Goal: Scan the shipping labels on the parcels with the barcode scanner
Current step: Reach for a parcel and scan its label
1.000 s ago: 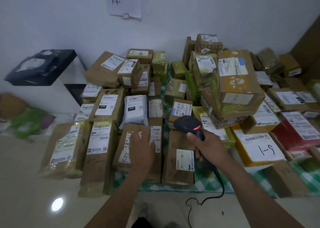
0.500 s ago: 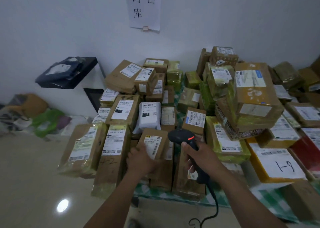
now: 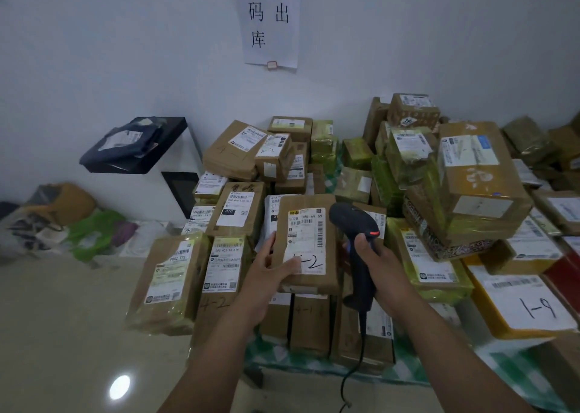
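Fingers (image 3: 270, 243) and thumb of our left hand (image 3: 266, 274) pinch a brown parcel (image 3: 314, 284) by its lower left edge, label (image 3: 306, 240) facing us, held above the pile (image 3: 238, 214). Our right hand (image 3: 381, 265) grips the scanner (image 3: 351, 218), its head just right of that label.
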Demonstrator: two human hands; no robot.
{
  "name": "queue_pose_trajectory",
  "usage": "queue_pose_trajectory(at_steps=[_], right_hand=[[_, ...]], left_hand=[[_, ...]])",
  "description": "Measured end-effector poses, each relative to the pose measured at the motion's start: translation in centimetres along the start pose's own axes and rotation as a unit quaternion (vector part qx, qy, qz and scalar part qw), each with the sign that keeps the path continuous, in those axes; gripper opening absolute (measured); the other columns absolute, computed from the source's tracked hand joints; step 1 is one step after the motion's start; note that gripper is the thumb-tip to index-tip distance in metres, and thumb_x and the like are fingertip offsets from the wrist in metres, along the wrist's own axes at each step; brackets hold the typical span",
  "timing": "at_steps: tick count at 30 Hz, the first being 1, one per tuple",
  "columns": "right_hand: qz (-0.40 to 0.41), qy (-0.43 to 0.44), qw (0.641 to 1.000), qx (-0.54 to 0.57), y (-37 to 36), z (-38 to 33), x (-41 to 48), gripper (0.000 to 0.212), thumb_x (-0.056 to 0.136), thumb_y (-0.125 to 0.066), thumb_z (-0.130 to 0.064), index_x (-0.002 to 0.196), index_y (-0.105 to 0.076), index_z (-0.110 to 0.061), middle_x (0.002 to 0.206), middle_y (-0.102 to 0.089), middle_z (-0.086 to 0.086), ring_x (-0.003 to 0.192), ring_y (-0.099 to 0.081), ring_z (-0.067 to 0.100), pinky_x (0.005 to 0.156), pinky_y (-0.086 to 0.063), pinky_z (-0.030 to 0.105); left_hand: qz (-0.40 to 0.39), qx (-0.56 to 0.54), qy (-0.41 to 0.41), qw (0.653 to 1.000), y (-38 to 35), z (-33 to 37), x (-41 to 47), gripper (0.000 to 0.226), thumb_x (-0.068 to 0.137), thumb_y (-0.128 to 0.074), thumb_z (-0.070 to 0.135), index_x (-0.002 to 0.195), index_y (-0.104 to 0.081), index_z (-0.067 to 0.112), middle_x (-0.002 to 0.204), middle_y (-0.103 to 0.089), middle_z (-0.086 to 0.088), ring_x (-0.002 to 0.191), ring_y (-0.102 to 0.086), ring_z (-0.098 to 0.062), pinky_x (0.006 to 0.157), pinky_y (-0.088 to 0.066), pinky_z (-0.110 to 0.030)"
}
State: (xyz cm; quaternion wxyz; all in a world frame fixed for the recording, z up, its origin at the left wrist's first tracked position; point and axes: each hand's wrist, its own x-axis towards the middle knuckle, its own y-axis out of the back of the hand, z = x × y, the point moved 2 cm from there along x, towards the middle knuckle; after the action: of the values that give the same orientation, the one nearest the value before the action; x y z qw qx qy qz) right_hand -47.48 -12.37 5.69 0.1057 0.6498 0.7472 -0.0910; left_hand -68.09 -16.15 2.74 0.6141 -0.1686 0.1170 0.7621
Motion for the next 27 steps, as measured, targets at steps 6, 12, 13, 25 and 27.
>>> queue_pose_trajectory(at_steps=[6,12,13,25,27], right_hand=[[-0.06,0.025,0.993,-0.098,0.2,-0.6,-0.2,0.024,0.094,-0.057,-0.042,0.1,-0.064,-0.02,0.077,-0.074,-0.003,0.061,-0.068,0.022,0.058,-0.055,0.029],[-0.115,0.078,0.954,-0.267,1.4,-0.8,-0.5,0.007,0.096,-0.061,-0.034,0.09,-0.058,-0.03,0.072,-0.071,0.01,0.042,-0.051,0.016,0.048,-0.047,0.031],[-0.124,0.077,0.948,-0.284,1.6,-0.9,-0.5,0.005,0.095,-0.061,-0.034,0.092,-0.058,-0.033,0.077,-0.071,0.012,0.042,-0.052,0.014,0.047,-0.047,0.029],[-0.178,0.1,0.92,-0.336,2.3,-1.5,-0.2,0.014,0.096,-0.059,-0.038,0.109,-0.053,-0.037,0.077,-0.067,0.007,0.039,-0.052,0.001,0.048,-0.048,0.025],[-0.183,0.102,0.917,-0.338,2.3,-1.6,-0.2,0.011,0.096,-0.059,-0.038,0.106,-0.053,-0.038,0.074,-0.065,0.003,0.039,-0.052,0.001,0.048,-0.048,0.025]], left_hand=[[0.046,0.022,-0.035,0.998,2.5,2.4,1.3,0.063,0.08,-0.076,0.005,0.13,-0.056,0.038,0.116,-0.071,-0.001,0.097,-0.072,-0.024,0.088,-0.058,-0.047],[0.107,0.182,-0.111,0.971,5.8,5.5,2.1,0.061,0.082,-0.077,0.009,0.136,-0.056,0.028,0.122,-0.063,0.0,0.088,-0.066,-0.01,0.06,-0.051,-0.013],[0.117,0.215,-0.123,0.962,6.0,5.8,2.2,0.06,0.081,-0.078,0.011,0.136,-0.057,0.027,0.124,-0.061,0.0,0.088,-0.063,-0.008,0.062,-0.048,-0.011],[0.162,0.269,-0.131,0.94,6.7,5.5,2.7,0.061,0.078,-0.081,0.019,0.135,-0.059,0.029,0.132,-0.061,-0.001,0.1,-0.061,-0.014,0.08,-0.049,-0.026],[0.16,0.271,-0.132,0.94,6.6,5.5,2.8,0.062,0.078,-0.081,0.018,0.135,-0.058,0.028,0.133,-0.06,-0.001,0.102,-0.061,-0.015,0.084,-0.05,-0.028]])
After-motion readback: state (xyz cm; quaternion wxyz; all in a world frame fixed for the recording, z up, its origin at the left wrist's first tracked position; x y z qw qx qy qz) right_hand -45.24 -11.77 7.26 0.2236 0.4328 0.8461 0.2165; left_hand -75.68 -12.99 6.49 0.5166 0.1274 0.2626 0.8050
